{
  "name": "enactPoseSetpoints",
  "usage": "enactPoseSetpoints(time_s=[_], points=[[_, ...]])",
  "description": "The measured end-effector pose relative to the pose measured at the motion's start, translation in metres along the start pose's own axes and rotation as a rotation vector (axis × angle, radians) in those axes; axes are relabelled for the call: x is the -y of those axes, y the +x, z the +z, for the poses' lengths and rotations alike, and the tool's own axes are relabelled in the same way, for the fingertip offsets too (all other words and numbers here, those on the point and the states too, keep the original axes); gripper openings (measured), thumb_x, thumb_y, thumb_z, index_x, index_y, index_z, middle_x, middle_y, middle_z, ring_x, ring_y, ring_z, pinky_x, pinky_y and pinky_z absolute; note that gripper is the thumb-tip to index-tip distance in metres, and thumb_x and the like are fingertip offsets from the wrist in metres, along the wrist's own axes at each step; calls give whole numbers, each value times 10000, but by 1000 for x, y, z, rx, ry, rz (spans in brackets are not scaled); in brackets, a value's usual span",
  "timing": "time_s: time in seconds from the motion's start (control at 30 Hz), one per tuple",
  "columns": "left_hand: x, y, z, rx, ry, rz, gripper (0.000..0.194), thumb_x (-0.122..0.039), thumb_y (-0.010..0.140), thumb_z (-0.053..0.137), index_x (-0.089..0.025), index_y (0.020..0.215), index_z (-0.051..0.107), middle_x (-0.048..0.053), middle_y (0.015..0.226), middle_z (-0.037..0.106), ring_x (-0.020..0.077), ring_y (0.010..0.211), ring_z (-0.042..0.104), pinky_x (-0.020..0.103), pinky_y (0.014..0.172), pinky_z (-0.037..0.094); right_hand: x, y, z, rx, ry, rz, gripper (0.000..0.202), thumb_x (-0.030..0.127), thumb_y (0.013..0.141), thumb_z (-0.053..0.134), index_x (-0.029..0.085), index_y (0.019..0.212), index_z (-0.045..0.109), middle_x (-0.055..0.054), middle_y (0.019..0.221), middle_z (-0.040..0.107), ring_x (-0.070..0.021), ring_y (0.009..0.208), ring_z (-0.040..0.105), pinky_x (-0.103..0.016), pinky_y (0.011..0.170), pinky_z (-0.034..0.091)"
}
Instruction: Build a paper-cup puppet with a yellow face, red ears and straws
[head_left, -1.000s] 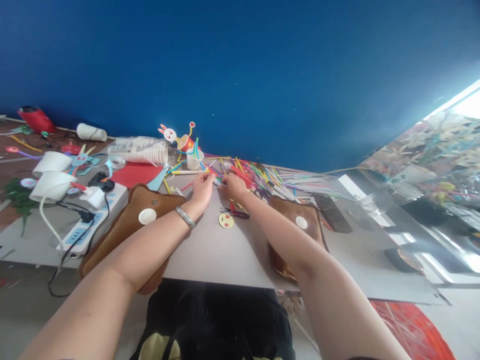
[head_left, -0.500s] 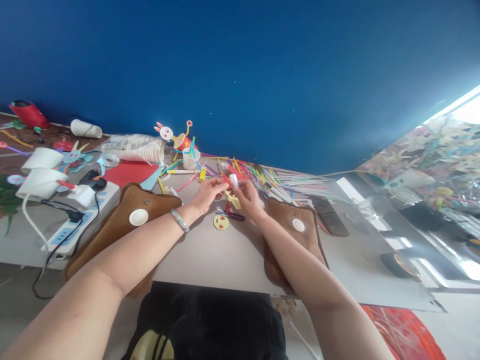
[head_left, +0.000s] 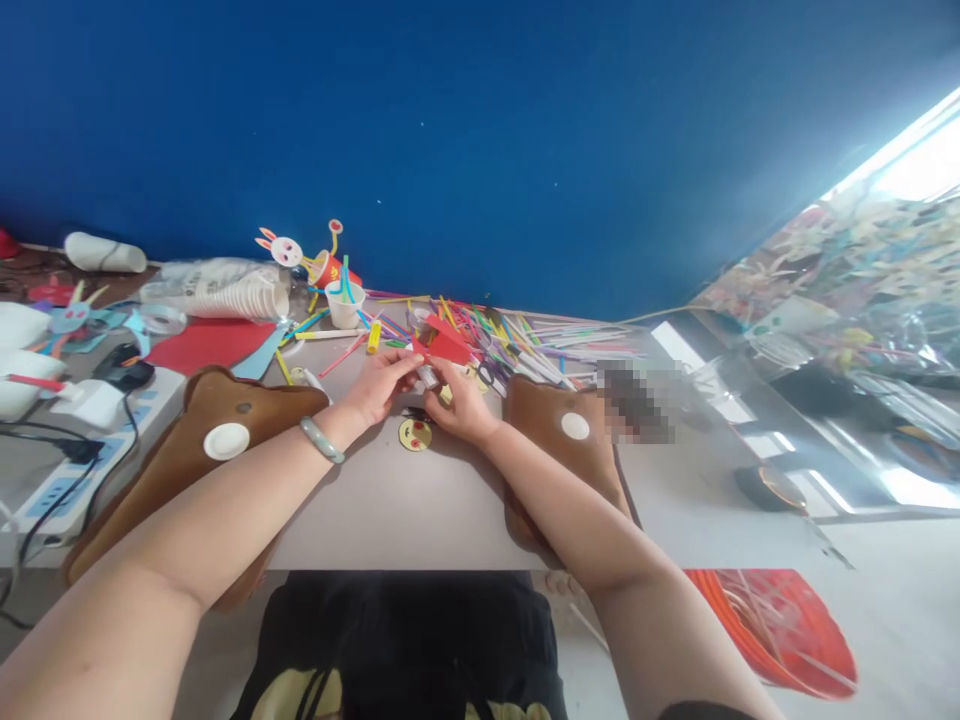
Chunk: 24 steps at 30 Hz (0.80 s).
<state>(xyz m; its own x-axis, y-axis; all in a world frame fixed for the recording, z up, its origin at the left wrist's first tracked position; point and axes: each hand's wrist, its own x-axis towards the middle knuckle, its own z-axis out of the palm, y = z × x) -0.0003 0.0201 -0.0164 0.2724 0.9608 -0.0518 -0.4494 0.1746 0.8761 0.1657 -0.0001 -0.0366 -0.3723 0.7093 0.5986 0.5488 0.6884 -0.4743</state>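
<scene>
My left hand [head_left: 381, 384] is closed, its thumb and fingertips pinching the near left corner of a piece of red paper [head_left: 448, 344]. My right hand [head_left: 459, 400] is closed around a small whitish tube [head_left: 427, 376], whose exact kind I cannot make out. The fingertips of both hands almost meet over the table. Just below them lies a round yellow paper face [head_left: 415, 434] with red cheeks. A dark tool beside it is mostly hidden by my right hand. Pale yellow paper pieces [head_left: 448, 393] show behind my right fingers.
Colourful straws [head_left: 525, 350] lie heaped along the blue wall. Brown cushions [head_left: 255, 410] flank my forearms. A white cup [head_left: 345, 303] with straws, a rabbit-faced cup figure [head_left: 286, 250] and bagged paper cups [head_left: 225, 292] stand left. A power strip [head_left: 97, 440] with cables sits far left.
The view has shifted, so the table's things appear further left. The white tube has tipped lower between my hands, and my right hand now covers most of the dark tool.
</scene>
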Motion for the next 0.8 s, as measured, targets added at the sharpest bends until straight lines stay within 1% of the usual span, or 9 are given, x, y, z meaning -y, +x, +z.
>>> enactPoseSetpoints(time_s=[0.1,0.2,0.27,0.37,0.43,0.5,0.57,0.7,0.8], points=[[0,0,-1,14,-37,-34,268,-309,655,823,-125,710,636,-20,598,581,65,539,501,206,526,355,-2,0,-1,-18,-33,-35,470,183,829,519,197,1298,510,-75,978,722,-200,801,685,-343,725,579],[1,1,-1,-8,-48,-52,264,-296,667,814,-123,694,617,-31,563,544,66,531,502,204,503,338,-2,1,-3,-11,-23,-54,475,204,834,542,197,1308,518,-89,1044,730,-201,807,695,-345,720,590],[1,1,-1,-13,-49,-47,258,-290,674,810,-121,689,615,-30,569,543,63,530,500,205,500,337,-1,1,-3,3,2,-50,474,214,833,551,195,1306,526,-82,1025,734,-194,780,692,-340,704,591],[1,1,-1,10,-57,-57,247,-277,676,808,-123,694,616,-31,580,547,62,528,500,206,502,345,0,1,-3,-18,32,-11,367,212,886,509,199,1247,570,-61,951,739,-176,743,686,-326,704,588],[0,0,-1,26,-66,-61,232,-265,682,805,-126,704,620,-30,587,554,62,536,508,204,512,359,1,1,-2,-46,31,2,313,218,917,489,202,1211,593,-66,965,742,-177,773,695,-326,734,589],[0,0,-1,33,-68,-51,221,-255,690,800,-125,699,621,-28,593,560,60,542,511,201,521,368,2,0,-1,-50,25,4,303,232,933,487,203,1213,600,-77,997,743,-185,808,704,-331,755,591],[-1,0,-1,40,-66,-33,219,-256,698,798,-124,695,624,-25,600,567,59,540,506,204,527,378,2,0,-2,-39,33,6,314,244,949,474,205,1238,591,-83,1007,744,-187,798,710,-332,752,595],[0,0,-1,79,-75,10,229,-285,713,800,-126,715,635,-18,620,582,68,557,512,225,567,415,2,-1,-2,-10,86,-6,332,244,975,437,215,1282,562,-74,955,752,-184,742,724,-332,743,600],[1,-1,-1,97,-83,23,250,-308,711,806,-130,717,631,-21,618,578,76,570,519,239,591,433,1,-1,-2,-19,63,-16,314,260,981,438,222,1261,574,-77,958,755,-199,780,733,-345,767,601]])
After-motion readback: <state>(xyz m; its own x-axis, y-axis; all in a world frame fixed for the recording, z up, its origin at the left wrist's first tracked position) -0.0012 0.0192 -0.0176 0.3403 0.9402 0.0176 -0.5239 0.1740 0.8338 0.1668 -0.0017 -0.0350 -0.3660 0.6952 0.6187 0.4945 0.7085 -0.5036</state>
